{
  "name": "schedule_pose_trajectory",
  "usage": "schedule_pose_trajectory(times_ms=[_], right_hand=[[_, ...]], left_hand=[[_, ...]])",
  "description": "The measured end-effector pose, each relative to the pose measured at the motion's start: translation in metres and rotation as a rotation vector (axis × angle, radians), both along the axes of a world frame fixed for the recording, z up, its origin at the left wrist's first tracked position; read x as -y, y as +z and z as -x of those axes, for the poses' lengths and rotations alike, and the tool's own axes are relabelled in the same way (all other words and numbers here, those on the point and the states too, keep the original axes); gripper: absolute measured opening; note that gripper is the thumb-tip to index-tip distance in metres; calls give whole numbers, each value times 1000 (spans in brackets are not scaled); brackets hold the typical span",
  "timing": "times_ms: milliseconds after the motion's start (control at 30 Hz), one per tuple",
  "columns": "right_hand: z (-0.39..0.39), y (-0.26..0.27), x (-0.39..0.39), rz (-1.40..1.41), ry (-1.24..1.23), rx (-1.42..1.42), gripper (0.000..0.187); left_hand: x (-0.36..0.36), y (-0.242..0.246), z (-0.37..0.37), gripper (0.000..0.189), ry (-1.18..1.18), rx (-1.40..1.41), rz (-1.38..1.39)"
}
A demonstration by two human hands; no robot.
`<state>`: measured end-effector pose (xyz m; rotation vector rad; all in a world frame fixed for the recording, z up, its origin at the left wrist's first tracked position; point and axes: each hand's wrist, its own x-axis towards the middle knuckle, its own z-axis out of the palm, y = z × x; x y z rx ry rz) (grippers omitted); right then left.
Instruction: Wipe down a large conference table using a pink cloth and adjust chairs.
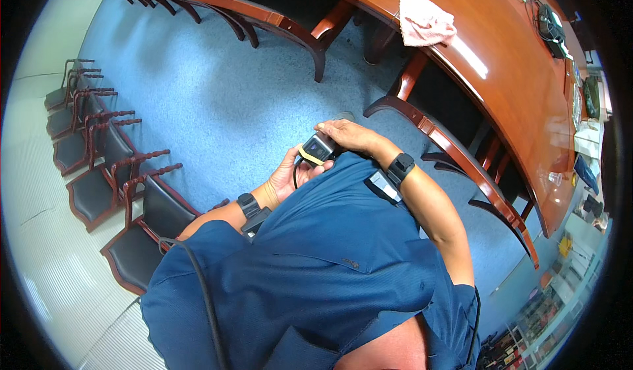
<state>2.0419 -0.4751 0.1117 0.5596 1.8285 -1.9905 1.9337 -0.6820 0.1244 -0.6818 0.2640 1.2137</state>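
Observation:
A small dark electronic device (317,147) with a yellow band around it is held in front of my waist. My left hand (289,174) grips it from below, fingers curled at its lower edge, and a black cable runs down beside the palm. Over its top right side lies my right hand (346,135), whose fingertips rest on the upper edge. Each wrist wears a black strap: the left strap (248,204) and the right strap (401,167), each with a small module beside it. The device's far side is hidden by my right hand.
A long polished wooden table (514,93) curves along the right, bearing a pink cloth (426,21) and a black adapter with cables (550,31). A wooden chair (435,132) stands close at my right. Several dark-seated armchairs (133,251) line the left wall. Blue carpet (227,108) covers the floor.

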Motion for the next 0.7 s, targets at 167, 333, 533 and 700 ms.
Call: schedule_pose_trajectory(times_ms=[167,333,533,700], right_hand=[[-1,-6,-1,-2,9,16,54],[-4,-9,-1,-41,-3,-45,55],[-8,-11,-2,-59,-30,-45,55],[-5,9,-1,57,-131,98,51]], left_hand=[[1,-6,2,71,21,104,-5],[-1,-5,2,66,-24,61,-25],[-7,0,1,70,-48,46,-9],[-15,7,2,67,-147,-136,-45]])
